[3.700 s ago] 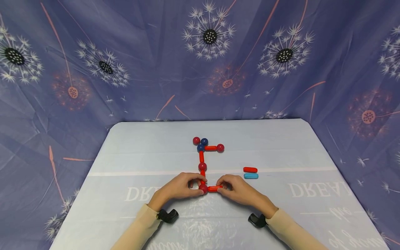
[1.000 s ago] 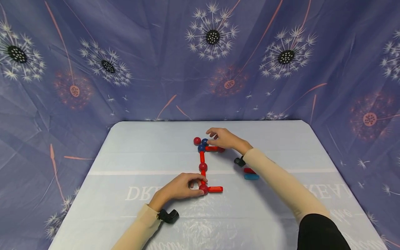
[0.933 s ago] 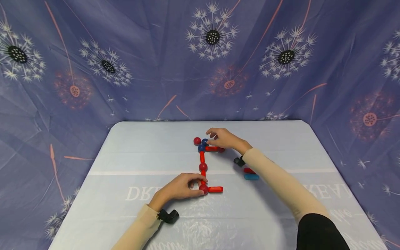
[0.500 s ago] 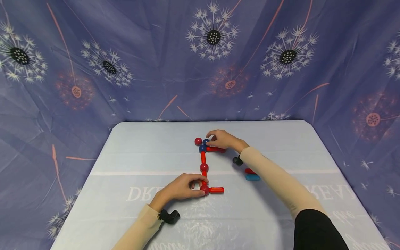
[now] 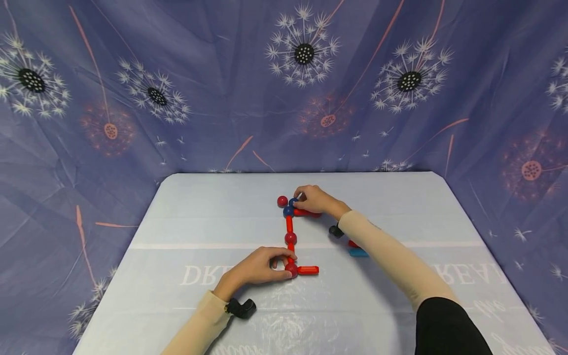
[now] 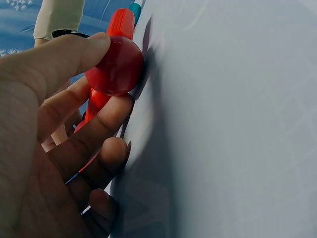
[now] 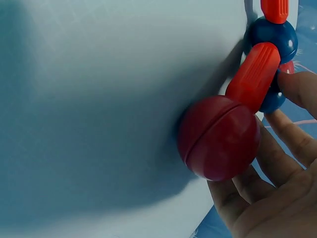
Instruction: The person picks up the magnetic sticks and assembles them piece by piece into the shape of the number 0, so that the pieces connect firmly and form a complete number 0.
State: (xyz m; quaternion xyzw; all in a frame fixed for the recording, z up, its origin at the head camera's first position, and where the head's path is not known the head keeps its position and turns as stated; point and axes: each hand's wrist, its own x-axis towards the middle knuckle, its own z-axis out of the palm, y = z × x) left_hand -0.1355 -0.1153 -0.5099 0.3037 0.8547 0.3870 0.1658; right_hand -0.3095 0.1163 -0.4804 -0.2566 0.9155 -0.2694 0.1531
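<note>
My left hand (image 5: 257, 266) pinches a red ball (image 6: 121, 69) between thumb and fingers at the near corner of a chain of balls and ridged rods. From this ball a red rod (image 5: 308, 270) points right, its outer end free. The chain runs away from me through a middle red ball (image 5: 290, 238) to a blue corner ball (image 5: 288, 212). There another red rod (image 7: 253, 77) leads right to a red end ball (image 7: 220, 139), hidden under my right hand in the head view. My right hand (image 5: 316, 200) holds a second blue ball (image 7: 272, 100) between thumb and fingertips, behind the corner.
A loose red ball (image 5: 282, 201) lies left of the second blue ball. Right of the chain, a light-blue rod (image 5: 358, 252) and a red rod (image 5: 353, 244) lie partly under my right forearm. The white table (image 5: 199, 212) meets a patterned purple cloth (image 5: 213, 123) at the back.
My right hand has left the near red rod and reached to the back, where its fingers have closed on the loose blue ball. My left hand keeps its hold on the near red ball.
</note>
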